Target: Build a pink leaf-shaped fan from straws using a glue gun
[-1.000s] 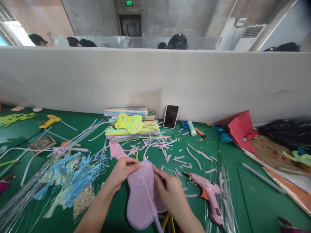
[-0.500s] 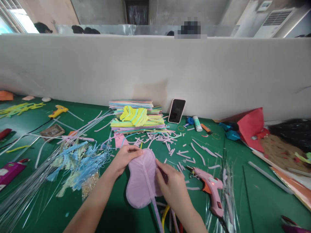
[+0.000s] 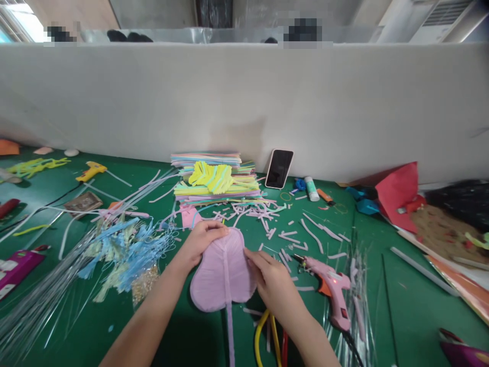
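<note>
A green table (image 3: 416, 311) bears, at far right, a crumpled sheet of black plastic (image 3: 462, 201), and at its near middle a lilac piece (image 3: 210, 288) with 2 rounded lower lobes, a stem (image 3: 229, 331) pointing towards the wearer. The left hand (image 3: 199, 242) grips its upper left edge, thumb on top; the right hand (image 3: 277, 278), back upward, pinches its right edge. Beside the left forearm (image 3: 148, 318), a small clear bag (image 3: 144, 285) holds gold bits.

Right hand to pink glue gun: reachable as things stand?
Likely yes: the pink glue gun lies just right of the right hand, with only low lilac scraps visible between them. The hand is at the lilac piece, though.
</note>
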`<action>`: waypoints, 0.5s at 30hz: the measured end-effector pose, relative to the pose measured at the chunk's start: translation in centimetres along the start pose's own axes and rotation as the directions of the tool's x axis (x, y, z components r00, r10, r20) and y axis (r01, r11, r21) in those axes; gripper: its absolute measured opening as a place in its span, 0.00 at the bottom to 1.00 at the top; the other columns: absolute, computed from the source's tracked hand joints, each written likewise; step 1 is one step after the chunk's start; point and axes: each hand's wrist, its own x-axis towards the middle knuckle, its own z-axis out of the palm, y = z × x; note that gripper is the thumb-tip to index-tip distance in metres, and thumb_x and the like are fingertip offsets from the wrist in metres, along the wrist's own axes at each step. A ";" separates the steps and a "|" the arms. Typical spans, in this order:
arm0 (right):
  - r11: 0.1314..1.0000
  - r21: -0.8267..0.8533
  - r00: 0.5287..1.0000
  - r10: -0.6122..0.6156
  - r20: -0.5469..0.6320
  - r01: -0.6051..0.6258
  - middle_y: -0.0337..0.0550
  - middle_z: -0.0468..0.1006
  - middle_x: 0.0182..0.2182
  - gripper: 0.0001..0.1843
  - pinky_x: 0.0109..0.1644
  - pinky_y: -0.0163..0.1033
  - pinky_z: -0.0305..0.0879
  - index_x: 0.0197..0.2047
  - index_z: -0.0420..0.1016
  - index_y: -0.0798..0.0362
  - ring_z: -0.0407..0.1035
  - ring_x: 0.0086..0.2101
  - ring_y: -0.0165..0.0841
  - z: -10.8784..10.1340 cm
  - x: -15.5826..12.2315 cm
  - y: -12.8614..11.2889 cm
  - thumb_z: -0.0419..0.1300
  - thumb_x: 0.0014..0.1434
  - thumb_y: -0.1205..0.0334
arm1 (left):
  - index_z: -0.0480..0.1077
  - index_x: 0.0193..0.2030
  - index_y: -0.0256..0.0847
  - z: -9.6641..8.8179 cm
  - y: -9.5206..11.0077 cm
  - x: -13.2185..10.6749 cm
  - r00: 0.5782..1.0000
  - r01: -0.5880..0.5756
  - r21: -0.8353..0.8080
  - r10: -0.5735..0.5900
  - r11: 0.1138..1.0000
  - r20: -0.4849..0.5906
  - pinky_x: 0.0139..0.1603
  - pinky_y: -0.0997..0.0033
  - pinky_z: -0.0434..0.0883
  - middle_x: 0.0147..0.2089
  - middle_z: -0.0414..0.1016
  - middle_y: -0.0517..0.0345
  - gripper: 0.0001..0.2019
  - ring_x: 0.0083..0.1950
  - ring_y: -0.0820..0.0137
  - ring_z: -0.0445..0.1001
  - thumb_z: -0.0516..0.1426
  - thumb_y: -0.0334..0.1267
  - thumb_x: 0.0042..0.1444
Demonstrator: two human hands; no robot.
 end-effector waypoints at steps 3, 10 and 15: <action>0.997 0.072 0.999 0.011 -0.034 -0.008 0.50 0.80 0.39 0.20 0.42 0.41 0.73 0.52 0.74 0.54 0.76 0.37 0.38 0.4 0.0 -0.1 0.47 0.64 0.71 | 0.76 0.25 0.37 0.1 0.0 0.1 1.000 0.003 -0.011 -0.003 1.000 -0.009 0.38 0.71 0.64 0.28 0.74 0.60 0.10 0.33 0.68 0.70 0.66 0.42 0.40; 0.998 0.054 0.999 0.025 0.045 -0.027 0.54 0.77 0.46 0.23 0.47 0.46 0.72 0.58 0.68 0.58 0.75 0.41 0.40 -0.1 -0.5 -0.8 0.47 0.61 0.71 | 0.75 0.26 0.37 -0.1 0.1 0.6 0.999 0.030 -0.041 -0.030 0.999 -0.011 0.38 0.70 0.63 0.27 0.74 0.61 0.11 0.32 0.69 0.70 0.66 0.43 0.39; 0.990 0.142 0.995 -0.028 0.100 0.013 0.52 0.74 0.52 0.31 0.51 0.43 0.70 0.63 0.64 0.54 0.72 0.47 0.37 -0.7 -0.7 -0.5 0.45 0.56 0.77 | 0.74 0.26 0.38 -0.3 0.4 1.1 0.998 0.061 -0.054 -0.060 0.997 0.014 0.37 0.71 0.63 0.28 0.74 0.62 0.11 0.30 0.70 0.70 0.67 0.42 0.39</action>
